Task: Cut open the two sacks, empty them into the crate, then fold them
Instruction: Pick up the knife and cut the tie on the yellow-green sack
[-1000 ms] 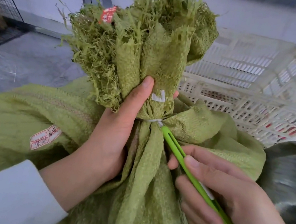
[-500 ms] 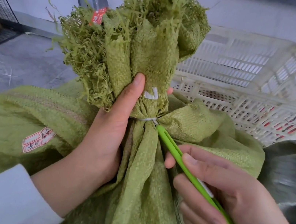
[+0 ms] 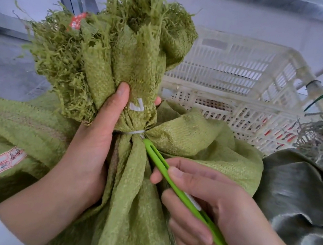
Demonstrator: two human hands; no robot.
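Very little has changed over the last second. My left hand (image 3: 89, 153) still clenches the gathered neck of the green woven sack (image 3: 195, 144), thumb lying up the front just above the white tie (image 3: 133, 133). My right hand (image 3: 216, 210) still holds the green cutter (image 3: 177, 192) pinched between thumb and fingers, its slotted tip pressed against that tie from the lower right.

The tie is unbroken, as it was a second ago: a tight band round the neck. The frayed mouth (image 3: 109, 47) above it stands bunched as before. Only my head has drifted, so the sack sits a little differently in view.

I judge that the cut has not gone through yet. The tip is at the tie, but nothing has given, so the first step is barely begun and needs a firmer pull or a better hook on the band.

The sack leans in front of me, its body spread low across the view. The white slatted crate (image 3: 237, 75) stands just behind it. The second sack (image 3: 302, 196), darker grey-green, lies at my right beside the crate; I cannot tell how its neck is closed.
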